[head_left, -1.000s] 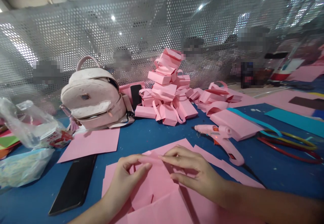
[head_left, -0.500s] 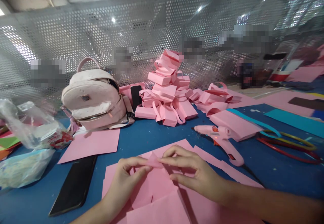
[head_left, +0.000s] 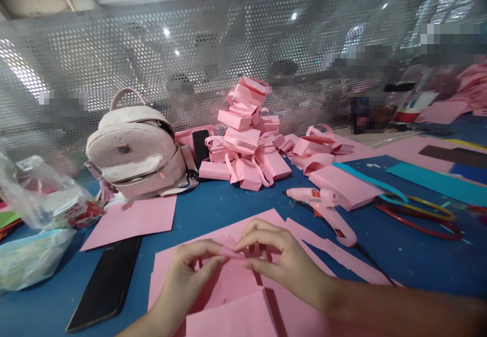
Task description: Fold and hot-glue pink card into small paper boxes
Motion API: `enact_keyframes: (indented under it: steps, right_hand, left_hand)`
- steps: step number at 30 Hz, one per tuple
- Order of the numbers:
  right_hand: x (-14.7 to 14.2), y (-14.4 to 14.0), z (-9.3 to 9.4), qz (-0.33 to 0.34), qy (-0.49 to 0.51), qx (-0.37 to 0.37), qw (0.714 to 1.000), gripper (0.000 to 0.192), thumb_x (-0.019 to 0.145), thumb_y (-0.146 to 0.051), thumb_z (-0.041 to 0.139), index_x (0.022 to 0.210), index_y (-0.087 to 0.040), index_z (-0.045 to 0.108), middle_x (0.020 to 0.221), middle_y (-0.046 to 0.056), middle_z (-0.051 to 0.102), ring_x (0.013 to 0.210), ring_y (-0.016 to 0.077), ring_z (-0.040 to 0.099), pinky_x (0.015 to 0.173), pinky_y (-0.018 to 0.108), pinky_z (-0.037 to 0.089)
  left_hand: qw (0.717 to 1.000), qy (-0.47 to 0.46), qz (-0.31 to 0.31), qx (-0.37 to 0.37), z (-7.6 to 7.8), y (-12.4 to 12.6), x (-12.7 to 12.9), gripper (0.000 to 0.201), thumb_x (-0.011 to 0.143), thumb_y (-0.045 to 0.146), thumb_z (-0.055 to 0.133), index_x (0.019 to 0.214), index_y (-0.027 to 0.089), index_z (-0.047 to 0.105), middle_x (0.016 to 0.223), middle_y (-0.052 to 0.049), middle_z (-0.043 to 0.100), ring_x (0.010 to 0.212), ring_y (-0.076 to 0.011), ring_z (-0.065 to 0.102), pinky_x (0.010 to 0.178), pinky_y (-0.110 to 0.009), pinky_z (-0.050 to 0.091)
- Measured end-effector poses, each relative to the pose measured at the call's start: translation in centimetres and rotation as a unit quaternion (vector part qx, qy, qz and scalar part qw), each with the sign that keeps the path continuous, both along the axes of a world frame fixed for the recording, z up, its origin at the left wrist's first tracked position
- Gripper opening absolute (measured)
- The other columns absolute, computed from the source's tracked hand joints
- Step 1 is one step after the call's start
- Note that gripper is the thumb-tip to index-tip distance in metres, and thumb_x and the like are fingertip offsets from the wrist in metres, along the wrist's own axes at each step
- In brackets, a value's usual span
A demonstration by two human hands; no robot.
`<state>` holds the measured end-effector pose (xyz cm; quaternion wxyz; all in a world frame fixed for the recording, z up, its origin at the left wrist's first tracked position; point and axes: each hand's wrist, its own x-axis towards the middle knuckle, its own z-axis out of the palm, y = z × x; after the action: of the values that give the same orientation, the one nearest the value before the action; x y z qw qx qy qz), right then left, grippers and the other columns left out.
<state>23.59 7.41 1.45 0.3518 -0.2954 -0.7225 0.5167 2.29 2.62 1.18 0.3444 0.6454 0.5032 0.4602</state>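
Fingertips of both hands are meeting over a small folded piece of pink paper: the left hand is pinching its near end between thumb and forefinger, and the right hand is gripping its other end with thumb and first fingers closed on it, the remaining fingers curling loosely above. That piece is being held just above a spread of pink sheets lying on the blue table, directly in front of the person. No writing is showing clearly anywhere; a packet inside the clear plastic bag at the left is carrying red print that is too small and blurred to read, and the small metal badge on the pale backpack is likewise unreadable. A dark phone is lying face down beside the sheets, its lower end running toward the frame edge. Behind, a heap of pink folded paper boxes is standing against the perforated metal screen, with a pink glue gun lying to its right near coloured hoops that are partly cut off. Figures beyond the screen are hard to make out. Both forearms are leaving the picture at the bottom.
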Motion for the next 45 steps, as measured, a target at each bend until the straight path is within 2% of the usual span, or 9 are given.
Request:
enact_keyframes:
  steps: [5,8,12,18,23,27,35,40,45]
  right_hand:
    - [-0.4,-0.3,0.2,-0.045,0.006,-0.006,0.999,0.028,0.080,-0.048,0.081,0.079,-0.020,0.073,0.084,0.002,0.064,0.071,0.0146,0.056,0.063,0.028,0.042]
    - [-0.6,-0.3,0.2,-0.058,0.007,-0.017,0.998,0.027,0.079,-0.044,0.082,0.074,-0.020,0.071,0.083,0.002,0.067,0.071,0.0148,0.057,0.063,0.028,0.042]
    - [-0.7,-0.3,0.1,-0.067,0.005,-0.033,0.997,0.009,0.077,-0.025,0.080,0.074,-0.021,0.074,0.084,0.002,0.072,0.075,0.0156,0.061,0.065,0.027,0.042]
    - [-0.6,-0.2,0.0,-0.059,0.018,-0.051,0.997,0.010,0.075,-0.012,0.076,0.074,-0.021,0.077,0.085,0.002,0.075,0.078,0.0162,0.064,0.067,0.026,0.043]
    - [-0.4,-0.2,0.1,-0.056,0.007,-0.038,0.998,0.001,0.080,-0.022,0.077,0.080,-0.022,0.077,0.085,0.001,0.074,0.073,0.0150,0.059,0.065,0.027,0.041]
    - [-0.4,0.0,0.1,-0.048,0.028,-0.041,0.998,0.010,0.086,-0.031,0.073,0.083,-0.022,0.076,0.084,0.001,0.072,0.077,0.0159,0.061,0.068,0.027,0.042]
    - [-0.6,0.5,0.1,0.019,0.022,-0.141,0.990,0.017,0.081,-0.033,0.074,0.080,-0.017,0.073,0.075,0.001,0.065,0.068,0.0135,0.055,0.063,0.026,0.040]
    - [-0.5,0.5,-0.1,0.026,-0.001,-0.139,0.990,0.018,0.081,-0.034,0.074,0.079,-0.016,0.074,0.075,0.002,0.067,0.069,0.0135,0.055,0.064,0.026,0.040]
    - [-0.5,0.3,0.3,0.026,-0.036,-0.138,0.989,0.019,0.080,-0.035,0.075,0.079,-0.016,0.072,0.070,-0.001,0.061,0.063,0.0109,0.047,0.058,0.024,0.036]
  left_hand:
    - [0.994,0.023,0.073,0.082,-0.7,-0.2,0.0,0.014,0.080,0.020,0.075,0.070,0.021,0.066,0.065,0.004,0.067,0.058,-0.0118,0.059,0.056,-0.017,0.045]
    - [0.994,0.023,0.055,0.096,-0.7,-0.3,0.1,0.018,0.081,0.018,0.072,0.066,0.021,0.063,0.062,0.005,0.065,0.055,-0.0099,0.056,0.053,-0.016,0.042]
    - [0.995,0.022,0.044,0.082,-0.4,-0.8,0.3,0.020,0.081,0.014,0.068,0.064,0.020,0.059,0.064,0.004,0.069,0.058,-0.0115,0.062,0.057,-0.017,0.045]
    - [0.997,0.000,-0.020,0.078,0.3,-0.8,0.3,0.022,0.085,0.010,0.063,0.066,0.021,0.058,0.102,-0.007,0.078,0.099,-0.0227,0.073,0.079,-0.027,0.053]
    - [0.992,-0.006,-0.028,0.126,1.0,-0.5,0.3,0.022,0.083,0.006,0.064,0.067,0.021,0.059,0.105,-0.005,0.077,0.096,-0.0195,0.072,0.081,-0.025,0.052]
    - [0.993,-0.013,-0.035,0.108,0.9,-0.6,0.4,0.022,0.084,0.005,0.064,0.070,0.021,0.061,0.106,-0.003,0.076,0.094,-0.0170,0.071,0.077,-0.022,0.050]
    - [0.991,-0.045,-0.094,0.089,0.2,-0.8,0.3,0.025,0.084,-0.002,0.064,0.073,0.022,0.062,0.110,0.000,0.074,0.101,-0.0166,0.069,0.087,-0.024,0.049]
    - [0.988,-0.047,-0.113,0.090,0.0,-0.7,0.3,0.026,0.085,-0.002,0.066,0.073,0.021,0.063,0.115,-0.001,0.069,0.109,-0.0177,0.065,0.095,-0.028,0.048]
    - [0.986,-0.042,-0.131,0.090,0.0,-0.8,0.3,0.027,0.084,-0.005,0.066,0.074,0.021,0.066,0.116,-0.001,0.065,0.106,-0.0158,0.065,0.096,-0.027,0.047]
